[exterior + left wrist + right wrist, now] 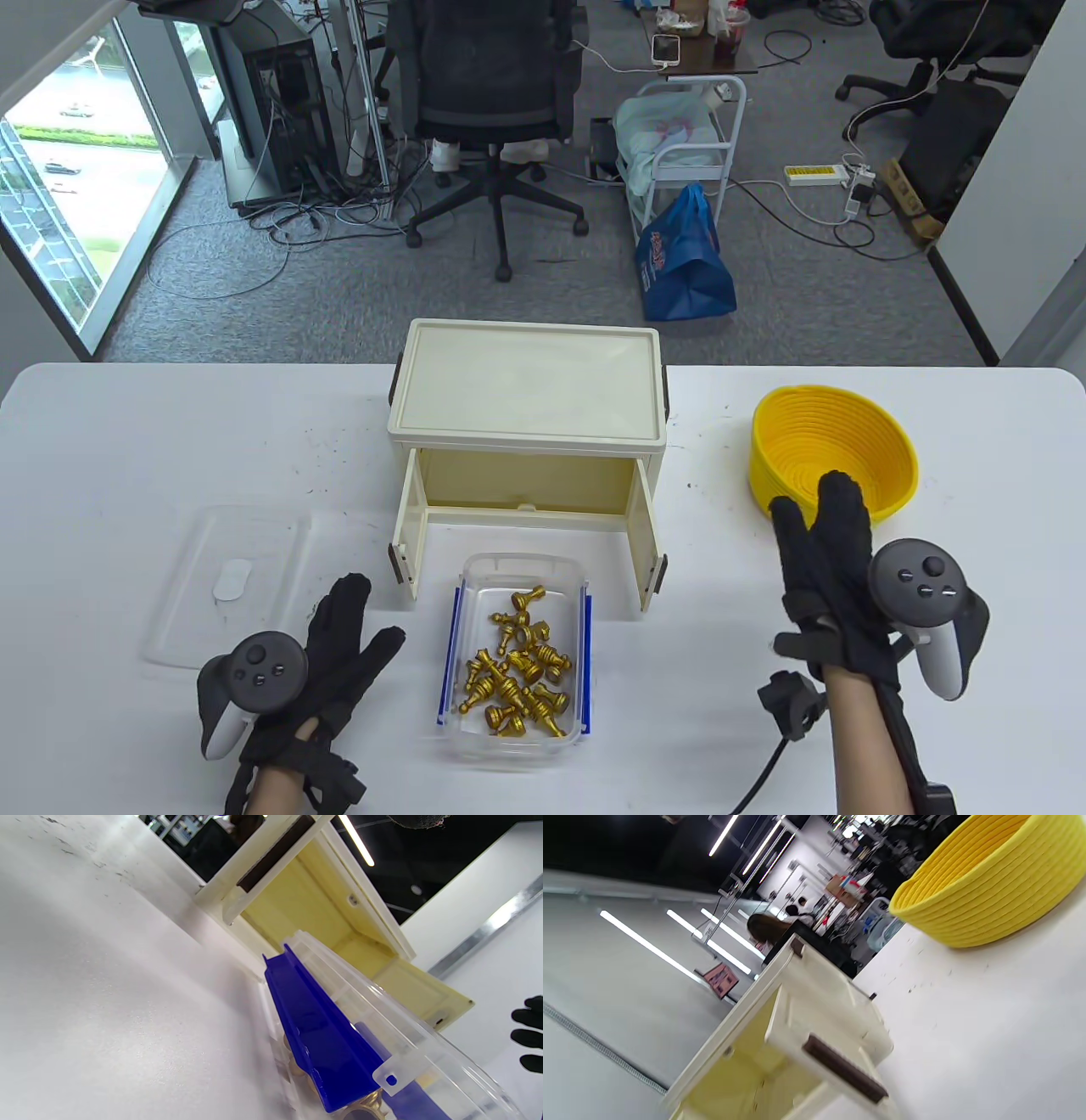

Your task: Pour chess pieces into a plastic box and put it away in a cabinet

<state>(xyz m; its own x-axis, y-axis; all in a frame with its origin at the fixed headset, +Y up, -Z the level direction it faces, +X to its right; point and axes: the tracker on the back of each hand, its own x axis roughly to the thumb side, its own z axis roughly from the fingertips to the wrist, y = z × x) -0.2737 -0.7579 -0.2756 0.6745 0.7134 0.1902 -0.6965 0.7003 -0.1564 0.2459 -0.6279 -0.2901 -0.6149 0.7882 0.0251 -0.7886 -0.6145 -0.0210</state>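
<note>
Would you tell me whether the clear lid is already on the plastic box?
No, the lid lies flat on the table left of the open plastic box.

You have one cabinet [526, 399] at twelve o'clock, one plastic box [519, 655] holding roughly fifteen gold chess pieces [517, 675], one clear lid [229, 586] at nine o'clock, one yellow basket [836, 454] at two o'clock.

Office chair [496, 102], blue bag [684, 259], white cart [691, 144] behind table [127, 441]

Nothing's really reading clearly here. The blue shopping bag [684, 263] on the floor is showing some white print, and the yellow power strip [813, 175] has markings, but both are too small to make out.
</note>
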